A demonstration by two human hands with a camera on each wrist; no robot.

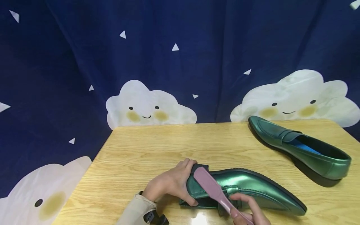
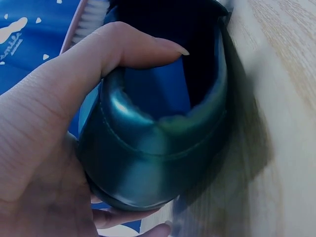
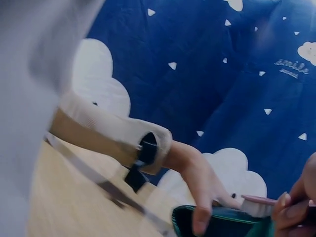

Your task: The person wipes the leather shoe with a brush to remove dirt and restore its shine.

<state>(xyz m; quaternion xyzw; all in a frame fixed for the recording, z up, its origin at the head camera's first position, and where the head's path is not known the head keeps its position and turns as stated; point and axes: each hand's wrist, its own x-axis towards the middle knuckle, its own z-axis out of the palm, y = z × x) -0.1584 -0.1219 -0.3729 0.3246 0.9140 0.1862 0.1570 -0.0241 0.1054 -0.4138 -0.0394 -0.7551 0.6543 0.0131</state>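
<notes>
A shiny green loafer (image 1: 261, 184) lies on its side on the wooden table, toe to the right. My left hand (image 1: 174, 181) grips its heel, and the left wrist view shows the thumb reaching over the collar into the shoe's opening (image 2: 158, 89). In my right hand (image 1: 248, 212) is a pink brush (image 1: 209, 186), held by the handle. Its head slants across the loafer's upper near the heel, bristles facing down. White bristles (image 2: 91, 22) show beyond the left thumb in the left wrist view.
Another green loafer (image 1: 306, 147) stands upright on its sole at the table's right side. Behind the wooden table (image 1: 146, 147) hangs a dark blue curtain (image 1: 157, 62) with white clouds and triangles. A black strap (image 1: 154, 217) sits at the left wrist.
</notes>
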